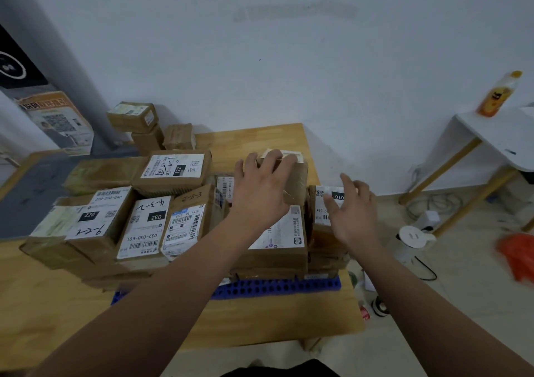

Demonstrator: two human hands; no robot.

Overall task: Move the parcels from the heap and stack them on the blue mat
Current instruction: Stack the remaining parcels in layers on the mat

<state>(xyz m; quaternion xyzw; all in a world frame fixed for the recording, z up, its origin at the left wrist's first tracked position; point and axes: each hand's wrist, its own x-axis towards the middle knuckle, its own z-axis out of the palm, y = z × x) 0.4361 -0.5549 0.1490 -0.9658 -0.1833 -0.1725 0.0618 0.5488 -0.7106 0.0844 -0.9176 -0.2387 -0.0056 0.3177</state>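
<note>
Several brown cardboard parcels with white labels are stacked on a blue perforated mat [277, 287] lying on a wooden table [260, 324]. My left hand [260, 191] grips a small brown parcel [294, 180] from its left side, holding it above the back of the stack. My right hand [352, 212] hovers with fingers spread just right of that parcel, over a parcel labelled 010 [326, 203], touching nothing that I can tell. A smaller heap of parcels [147, 128] sits at the far left of the table, near the wall.
A grey mat [34, 191] lies on the table to the left. A white side table [497, 137] with an orange bottle [497, 93] stands at the right. A white kettle [410, 241], cables and an orange bag [517, 255] lie on the floor.
</note>
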